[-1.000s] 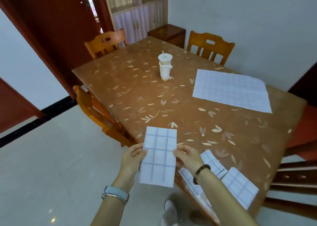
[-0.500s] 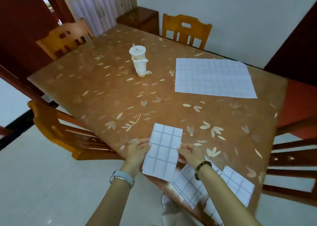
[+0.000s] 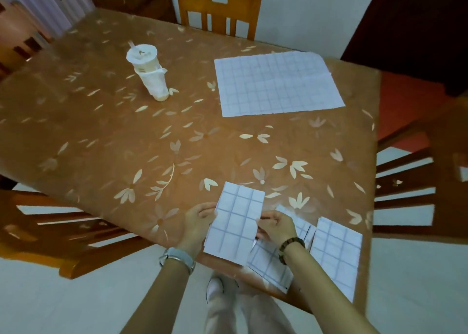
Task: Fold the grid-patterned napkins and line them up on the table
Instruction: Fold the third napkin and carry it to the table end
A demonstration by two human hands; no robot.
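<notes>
I hold a folded grid-patterned napkin (image 3: 234,223) over the near edge of the brown flower-print table (image 3: 177,136). My left hand (image 3: 198,222) pinches its left edge and my right hand (image 3: 277,226) pinches its right edge. Two more folded grid napkins lie at the near right corner: one (image 3: 272,262) partly under my right wrist, the other (image 3: 336,252) just right of it. A large unfolded grid napkin (image 3: 276,83) lies flat at the far right of the table.
A white drink cup (image 3: 149,71) wrapped in a bag stands at the middle left of the table. Wooden chairs stand at the far side (image 3: 219,9), the left (image 3: 63,232) and the right (image 3: 417,186). My legs and a shoe (image 3: 215,285) show below the table edge.
The view has swung right and closer to the table. The held napkin has come over the near table edge, closer to the two folded napkins. Both hands keep their pinch.
</notes>
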